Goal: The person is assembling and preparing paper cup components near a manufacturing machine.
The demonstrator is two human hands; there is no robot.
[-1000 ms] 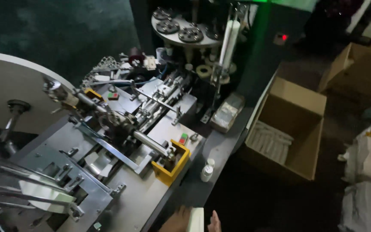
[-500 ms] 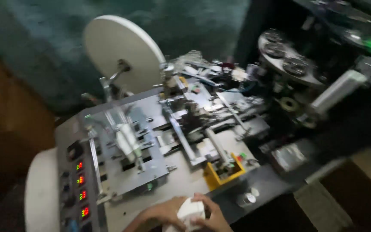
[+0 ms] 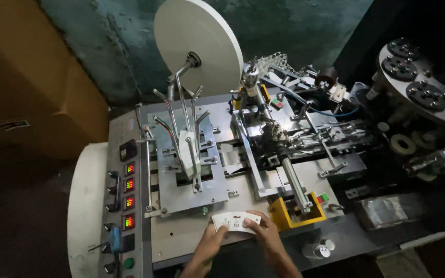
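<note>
Both hands have moved up onto the machine deck since prev. frame, view now steadier; left hand [image 3: 213, 241] and right hand [image 3: 266, 234] each grip one end of a curved stack of white paper blanks [image 3: 237, 223], fingers closed on it; stack sits at deck front edge, just left of yellow bracket [image 3: 295, 216], below steel feed rack [image 3: 187, 149]; large paper roll [image 3: 198, 44] at rear.
</note>
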